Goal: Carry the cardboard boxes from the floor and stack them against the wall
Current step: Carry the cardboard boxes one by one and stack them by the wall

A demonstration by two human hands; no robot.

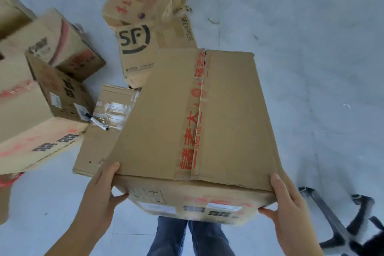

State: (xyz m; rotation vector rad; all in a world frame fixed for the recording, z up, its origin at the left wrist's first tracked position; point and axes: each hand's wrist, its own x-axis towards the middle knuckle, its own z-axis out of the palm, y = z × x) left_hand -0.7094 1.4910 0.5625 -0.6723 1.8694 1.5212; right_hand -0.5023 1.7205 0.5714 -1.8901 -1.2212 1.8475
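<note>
Taped box (207,114) gripped by left hand (101,189), right hand (287,201); contents unseen.

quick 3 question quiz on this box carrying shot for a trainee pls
1. True or false: both hands hold the large box.
2. What lies on the flat box to the left of the carried box? A) scissors B) marker C) tape roll
3. What black letters mark the box beyond the carried one?

Key:
1. True: left hand and right hand grip its near corners.
2. B, a marker.
3. SF.
</note>
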